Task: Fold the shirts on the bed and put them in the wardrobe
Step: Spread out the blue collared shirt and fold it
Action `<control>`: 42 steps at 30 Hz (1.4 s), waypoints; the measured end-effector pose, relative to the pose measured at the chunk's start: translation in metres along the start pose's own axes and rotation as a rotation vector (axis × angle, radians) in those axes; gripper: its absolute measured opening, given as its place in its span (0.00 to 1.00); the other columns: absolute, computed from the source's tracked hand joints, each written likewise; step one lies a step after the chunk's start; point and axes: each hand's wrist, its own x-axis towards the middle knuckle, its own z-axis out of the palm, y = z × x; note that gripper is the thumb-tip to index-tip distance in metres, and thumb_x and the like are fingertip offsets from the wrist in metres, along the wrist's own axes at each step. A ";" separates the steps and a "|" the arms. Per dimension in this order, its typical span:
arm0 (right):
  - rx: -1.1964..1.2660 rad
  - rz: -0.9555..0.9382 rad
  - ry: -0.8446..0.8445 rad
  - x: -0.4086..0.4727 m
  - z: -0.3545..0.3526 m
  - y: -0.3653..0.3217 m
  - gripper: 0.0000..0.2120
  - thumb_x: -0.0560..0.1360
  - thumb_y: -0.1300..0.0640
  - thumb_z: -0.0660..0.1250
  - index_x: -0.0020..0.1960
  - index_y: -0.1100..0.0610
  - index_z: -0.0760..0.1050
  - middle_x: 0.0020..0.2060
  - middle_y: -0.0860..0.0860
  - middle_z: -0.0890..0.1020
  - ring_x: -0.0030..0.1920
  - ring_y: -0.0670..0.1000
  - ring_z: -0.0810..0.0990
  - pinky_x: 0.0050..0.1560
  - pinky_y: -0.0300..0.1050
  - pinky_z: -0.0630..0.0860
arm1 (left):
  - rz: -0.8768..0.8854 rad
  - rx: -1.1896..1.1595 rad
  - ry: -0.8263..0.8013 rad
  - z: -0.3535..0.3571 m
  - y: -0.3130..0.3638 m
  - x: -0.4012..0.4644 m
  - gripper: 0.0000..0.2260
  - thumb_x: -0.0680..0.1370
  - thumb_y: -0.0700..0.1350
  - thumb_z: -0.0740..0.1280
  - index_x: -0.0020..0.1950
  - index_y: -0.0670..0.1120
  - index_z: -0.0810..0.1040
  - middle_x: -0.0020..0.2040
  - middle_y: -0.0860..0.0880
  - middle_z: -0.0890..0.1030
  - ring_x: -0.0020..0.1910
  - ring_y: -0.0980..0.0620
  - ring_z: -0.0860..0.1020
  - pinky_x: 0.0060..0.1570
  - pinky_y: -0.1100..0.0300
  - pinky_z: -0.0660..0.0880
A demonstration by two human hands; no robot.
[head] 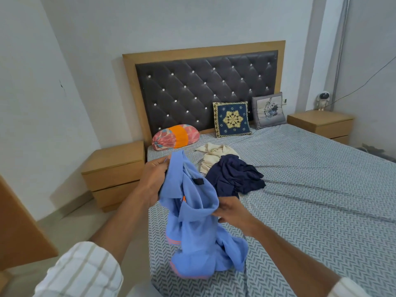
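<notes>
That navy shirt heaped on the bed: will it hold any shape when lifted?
Probably not. The navy shirt lies crumpled in soft folds, so it likely droops. It overlaps the cream shirt, which may drag along. The blue shirt already hangs limp from both hands.

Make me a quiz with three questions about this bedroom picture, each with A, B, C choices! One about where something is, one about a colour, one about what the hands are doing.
1. Where does the dark blue shirt lie?
A. on the floor
B. on the bed, partly over the cream shirt
C. on the nightstand

2. What colour is the shirt being held?
A. light blue
B. red
C. green

3. What are the hands doing?
A. both resting flat on the bed
B. only one holds the shirt
C. both grip the shirt

Answers: 1 B, its edge covers part of the cream one. 2 A, the light blue shirt hangs bunched. 3 C, the left hand and right hand each curl fingers round the cloth.
</notes>
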 end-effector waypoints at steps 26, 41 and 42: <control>-1.070 -0.208 0.460 0.012 -0.188 -0.180 0.18 0.78 0.52 0.69 0.31 0.53 0.69 0.27 0.48 0.73 0.35 0.55 0.75 0.34 0.46 0.64 | 0.607 1.119 -0.235 0.005 0.081 0.018 0.10 0.71 0.47 0.78 0.44 0.51 0.78 0.35 0.52 0.77 0.38 0.54 0.78 0.36 0.67 0.68; -0.201 0.042 0.750 -0.004 -0.250 -0.216 0.08 0.80 0.55 0.65 0.42 0.55 0.75 0.38 0.54 0.73 0.39 0.54 0.75 0.28 0.44 0.79 | 0.596 1.211 -0.170 0.041 0.149 0.045 0.12 0.71 0.47 0.71 0.30 0.48 0.74 0.32 0.46 0.77 0.37 0.44 0.77 0.37 0.55 0.70; -0.162 0.043 0.770 -0.002 -0.249 -0.214 0.08 0.80 0.53 0.63 0.44 0.53 0.74 0.40 0.54 0.73 0.42 0.54 0.75 0.31 0.47 0.80 | 0.562 1.200 -0.202 0.041 0.147 0.045 0.12 0.73 0.42 0.70 0.30 0.47 0.75 0.32 0.46 0.76 0.36 0.45 0.75 0.38 0.56 0.68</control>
